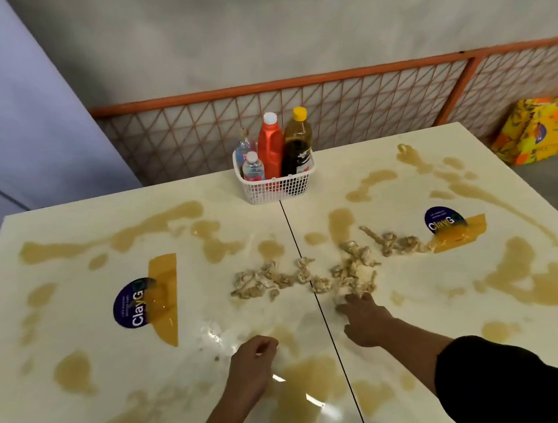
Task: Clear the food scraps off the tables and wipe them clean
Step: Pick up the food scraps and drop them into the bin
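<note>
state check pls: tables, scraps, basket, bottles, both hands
left table: smeared with brown liquid, unwiped
right table: brown puddles too, unwiped
food scraps: strewn across the seam between both tables, not cleared
white basket: upright at the far edge, holding bottles
red bottle: upright, capped
dark sauce bottle: upright, yellow cap on
left hand: fingers curled, nothing visibly held
right hand: fingers extended, at the scraps' near edge

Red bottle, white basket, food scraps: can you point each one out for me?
red bottle (271, 151): head view, middle of its red body.
white basket (277, 188): head view, its front mesh wall.
food scraps (355, 265): head view, the heap just right of the table seam.
</note>
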### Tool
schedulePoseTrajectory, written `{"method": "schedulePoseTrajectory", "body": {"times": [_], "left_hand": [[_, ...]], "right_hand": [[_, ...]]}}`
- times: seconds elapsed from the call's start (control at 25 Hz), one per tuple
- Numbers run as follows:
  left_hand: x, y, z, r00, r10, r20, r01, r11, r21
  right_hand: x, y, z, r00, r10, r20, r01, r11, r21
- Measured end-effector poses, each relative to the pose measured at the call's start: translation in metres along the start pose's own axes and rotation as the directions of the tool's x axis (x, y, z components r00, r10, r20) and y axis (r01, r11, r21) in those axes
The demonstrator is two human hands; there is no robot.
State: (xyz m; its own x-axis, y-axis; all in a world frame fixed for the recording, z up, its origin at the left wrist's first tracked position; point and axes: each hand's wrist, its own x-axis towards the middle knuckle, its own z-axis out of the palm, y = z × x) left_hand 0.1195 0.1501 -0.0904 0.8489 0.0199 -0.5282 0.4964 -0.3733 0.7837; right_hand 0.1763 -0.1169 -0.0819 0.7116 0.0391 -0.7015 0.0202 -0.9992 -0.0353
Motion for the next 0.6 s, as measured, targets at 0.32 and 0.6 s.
{"method": "schedulePoseTrajectory", "body": {"times": [0.32,0.6], "left_hand": [[0.04,-0.001,-0.022,0.982,0.18,-0.052,-0.154,0.933,0.325],[0.102,0.038,0.002,0.924,0.381,-0.041,-0.25,0.681,0.688]], "right_hand": [[-0.033,-0.015,0.027,0.928,0.273,-0.254,-0.043,0.756,0.654],[-0.077,0.001,0.063,0.952,0.3,0.069,-0.119,0.151,0.981]]}}
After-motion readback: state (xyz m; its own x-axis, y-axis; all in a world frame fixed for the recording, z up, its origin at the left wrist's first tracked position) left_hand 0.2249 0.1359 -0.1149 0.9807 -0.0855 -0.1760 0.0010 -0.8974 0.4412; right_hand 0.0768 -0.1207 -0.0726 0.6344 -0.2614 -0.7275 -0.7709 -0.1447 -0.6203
